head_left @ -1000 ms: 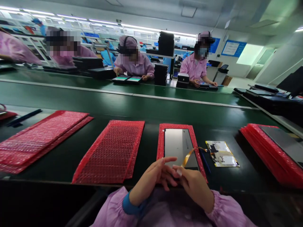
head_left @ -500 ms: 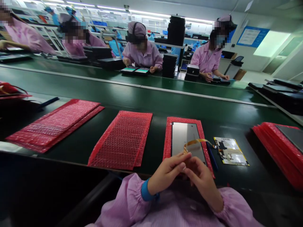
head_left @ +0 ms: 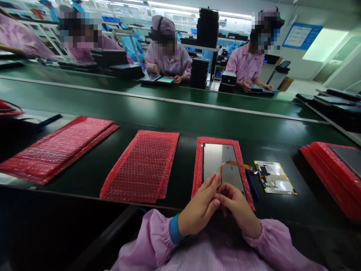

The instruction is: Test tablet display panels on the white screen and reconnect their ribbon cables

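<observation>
An orange flex cable (head_left: 235, 163) arches from a small board with silver panels (head_left: 275, 177) over to my hands, its near end hidden between them. My right hand (head_left: 239, 209) is curled, thumb and fingers pinched together around that end. Against it rests my left hand (head_left: 196, 209), a blue band on its wrist. The left fingers are stretched out beside the cable, with the thumb apart from them. Under the cable, a display panel with a silver back (head_left: 216, 154) lies on a red bubble-wrap sleeve (head_left: 199, 158), partly covered by my hands.
Red bubble-wrap sleeves (head_left: 141, 165) lie in the middle, with more sleeves (head_left: 60, 146) at left. A dark blue pen-like tool (head_left: 252, 186) lies beside the panel. At right is a stack of red sleeves (head_left: 329, 177). Across the green belt (head_left: 191, 120), several co-workers handle devices.
My left fingers have straightened and lifted up along the cable. My right hand has shifted slightly left and stays curled at the cable's end. The whole view has shifted a little.
</observation>
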Action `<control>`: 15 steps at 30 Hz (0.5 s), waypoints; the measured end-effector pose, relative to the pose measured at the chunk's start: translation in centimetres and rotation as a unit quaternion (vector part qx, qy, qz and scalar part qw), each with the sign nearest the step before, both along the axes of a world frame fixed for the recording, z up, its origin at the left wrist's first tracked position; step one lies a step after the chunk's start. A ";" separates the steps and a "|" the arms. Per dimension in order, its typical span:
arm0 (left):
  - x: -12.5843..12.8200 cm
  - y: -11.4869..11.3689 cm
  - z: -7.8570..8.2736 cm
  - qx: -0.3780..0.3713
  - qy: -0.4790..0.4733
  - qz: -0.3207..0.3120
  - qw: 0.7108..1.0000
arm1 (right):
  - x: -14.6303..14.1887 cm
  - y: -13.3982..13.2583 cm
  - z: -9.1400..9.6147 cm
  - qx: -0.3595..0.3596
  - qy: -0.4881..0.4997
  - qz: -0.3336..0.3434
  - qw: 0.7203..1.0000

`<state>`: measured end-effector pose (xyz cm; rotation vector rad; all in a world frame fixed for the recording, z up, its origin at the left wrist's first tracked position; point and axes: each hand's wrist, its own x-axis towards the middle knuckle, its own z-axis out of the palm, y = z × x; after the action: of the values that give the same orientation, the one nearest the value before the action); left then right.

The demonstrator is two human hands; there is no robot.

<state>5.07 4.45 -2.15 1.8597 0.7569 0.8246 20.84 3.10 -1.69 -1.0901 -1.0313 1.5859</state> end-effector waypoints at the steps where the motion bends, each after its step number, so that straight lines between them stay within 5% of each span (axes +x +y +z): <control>1: 0.1 0.0 -0.1 0.016 0.010 -0.001 1.000 | 0.0 0.0 0.0 -0.006 0.005 -0.006 1.000; 8: -0.1 -0.4 -0.3 0.098 0.056 0.031 0.993 | 0.5 0.4 0.0 -0.003 -0.031 -0.037 0.999; 15: -1.0 0.6 -0.8 0.073 0.140 0.064 0.985 | 2.1 2.0 -0.7 0.100 -0.178 -0.108 0.973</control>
<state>4.05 5.08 -2.93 2.1032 1.0222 0.7225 22.96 5.11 -2.42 -1.3252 -1.2327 1.1098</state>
